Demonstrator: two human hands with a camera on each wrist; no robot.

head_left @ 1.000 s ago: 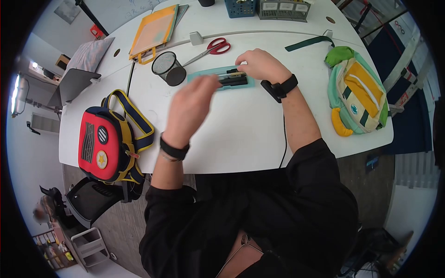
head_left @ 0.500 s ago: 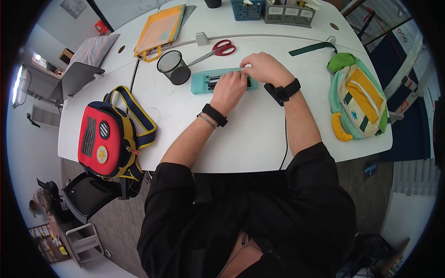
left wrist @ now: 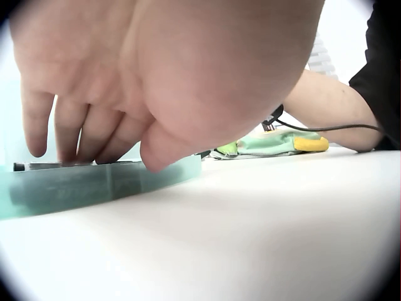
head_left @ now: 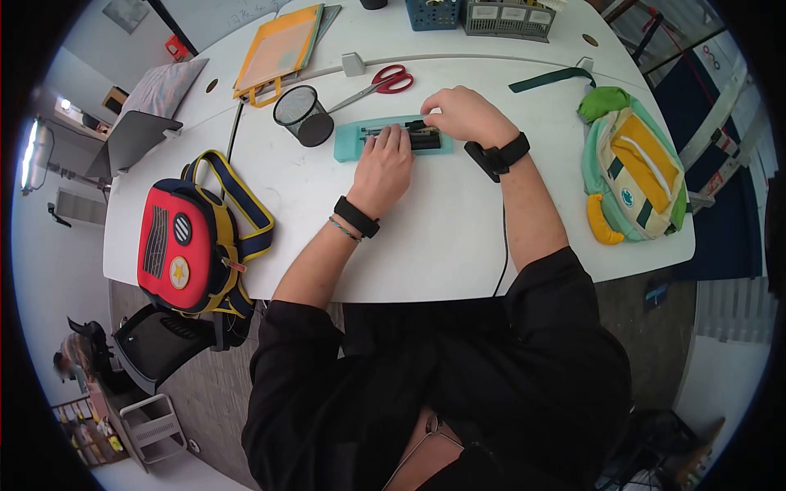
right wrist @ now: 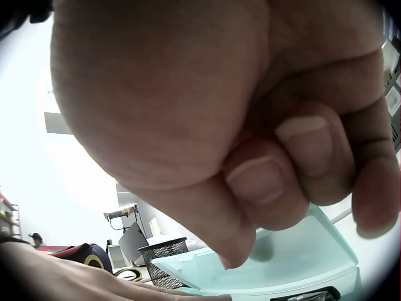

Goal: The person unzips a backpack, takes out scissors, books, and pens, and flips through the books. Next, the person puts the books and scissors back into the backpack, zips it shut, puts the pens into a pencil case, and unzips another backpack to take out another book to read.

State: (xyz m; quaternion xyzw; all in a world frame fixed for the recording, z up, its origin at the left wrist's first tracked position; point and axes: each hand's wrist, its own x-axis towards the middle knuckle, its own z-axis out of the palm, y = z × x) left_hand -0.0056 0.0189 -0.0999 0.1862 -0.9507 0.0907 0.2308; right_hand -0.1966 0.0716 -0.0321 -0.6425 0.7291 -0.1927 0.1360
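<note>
A translucent teal pencil case [head_left: 347, 148] lies on the white table with several dark pens [head_left: 425, 141] inside. My left hand [head_left: 383, 169] rests on the pens from the front, fingers [left wrist: 71, 128] reaching down straight and thumb beside the front wall. At the case's right end is my right hand [head_left: 468, 117], its fingers curled. In the right wrist view the thumb and curled fingers overlap the edge of the raised lid [right wrist: 313, 251], which they appear to pinch. Part of that grip is hidden by the hand itself.
A mesh pen cup [head_left: 296, 110] and red-handled scissors [head_left: 395, 79] lie just behind the case. Red [head_left: 170, 255] and green [head_left: 643, 176] backpacks stand left and right. Folders [head_left: 278, 49], a blue basket [head_left: 431, 15] and a grey bin [head_left: 509, 20] are further back.
My left hand, raised and blurred a second ago, came down onto the pens, then slid left along the case. My right hand has stayed at the case's right end.
</note>
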